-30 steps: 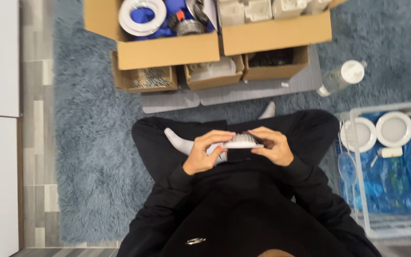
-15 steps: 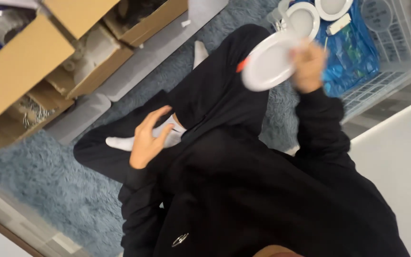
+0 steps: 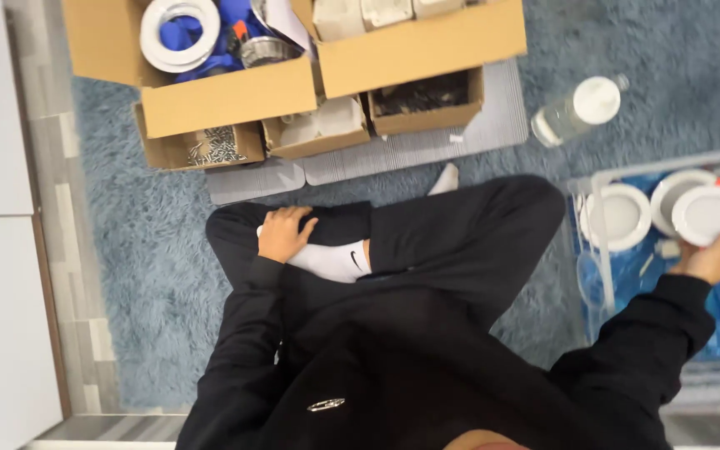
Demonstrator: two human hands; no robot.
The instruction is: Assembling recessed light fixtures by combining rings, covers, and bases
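Sitting cross-legged on the rug (image 3: pixel 135 275), the person is resting the left hand (image 3: pixel 283 233), loosely curled and holding nothing, on a socked foot (image 3: pixel 331 260), while the right hand (image 3: pixel 712 257) is gripping a white disc (image 3: pixel 707 215) flat over the crate (image 3: pixel 597 250) at far right.

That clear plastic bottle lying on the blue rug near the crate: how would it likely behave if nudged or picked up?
The bottle lies on its side, so a nudge would probably roll it, though the shaggy rug should slow it. It looks clear and thin-walled, so likely light and a little squashy. How full it is cannot be told.
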